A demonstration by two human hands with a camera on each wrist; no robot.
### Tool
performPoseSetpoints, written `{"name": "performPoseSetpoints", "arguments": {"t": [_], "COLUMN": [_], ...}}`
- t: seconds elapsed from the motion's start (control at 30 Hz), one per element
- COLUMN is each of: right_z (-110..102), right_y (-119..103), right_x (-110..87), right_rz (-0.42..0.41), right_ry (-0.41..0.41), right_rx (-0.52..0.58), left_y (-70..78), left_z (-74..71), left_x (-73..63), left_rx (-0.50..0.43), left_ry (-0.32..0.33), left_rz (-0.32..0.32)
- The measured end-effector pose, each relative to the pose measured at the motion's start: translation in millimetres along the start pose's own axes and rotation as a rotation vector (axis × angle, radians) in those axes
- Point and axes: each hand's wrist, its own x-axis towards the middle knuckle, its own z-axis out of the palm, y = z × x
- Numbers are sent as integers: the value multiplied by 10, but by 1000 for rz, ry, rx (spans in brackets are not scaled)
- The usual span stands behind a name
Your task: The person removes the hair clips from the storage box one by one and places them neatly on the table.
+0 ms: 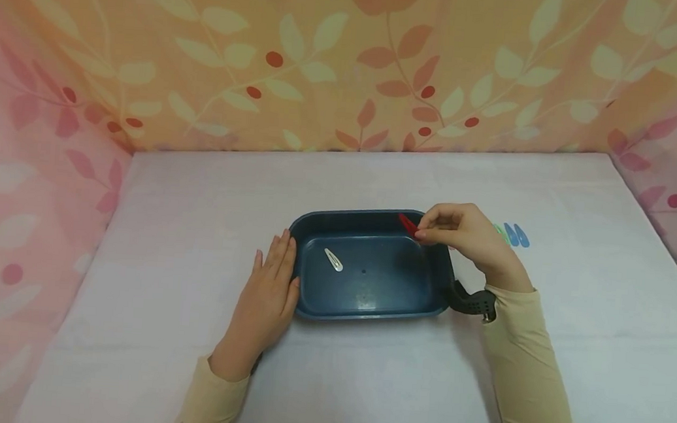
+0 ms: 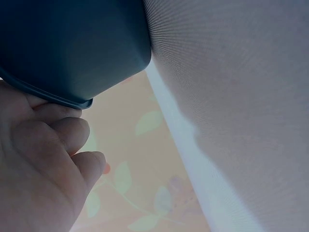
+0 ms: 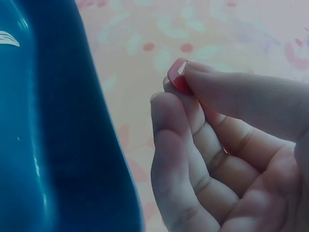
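A red snap hair clip (image 1: pixel 408 225) is pinched between the thumb and fingers of my right hand (image 1: pixel 460 236), above the far right part of a dark blue tray (image 1: pixel 361 308). The right wrist view shows the clip (image 3: pixel 179 79) end-on at the fingertips. Inside the tray, left of its middle, lies a white hair clip (image 1: pixel 333 260). My left hand (image 1: pixel 267 298) rests with straight fingers against the tray's left rim. Seen from below in the left wrist view, the fingers of the left hand (image 2: pixel 43 145) touch the underside of the tray's rim (image 2: pixel 77 102).
Several hair clips, blue (image 1: pixel 516 235) and green (image 1: pixel 499 230), lie in a row on the white tablecloth (image 1: pixel 197 215) right of the tray, partly hidden behind my right hand. A black strap (image 1: pixel 473 302) circles the right wrist. Patterned curtains (image 1: pixel 325 60) hang behind and beside the table.
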Motion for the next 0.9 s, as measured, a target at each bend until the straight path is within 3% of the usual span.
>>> {"name": "performPoseSetpoints", "arguments": {"t": [0.57,0.9], "right_z": [-258,-406], "right_y": [39,129], "right_x": [-111,-167], "right_rz": [62,31], "right_ry": [145,197], "right_rx": [28,69], "left_y": [-18,-16], "left_z": [0,-3], "left_x": [3,6], "left_rx": [5,0], "left_ry": [-12,-9], "left_rz": [3,7]}}
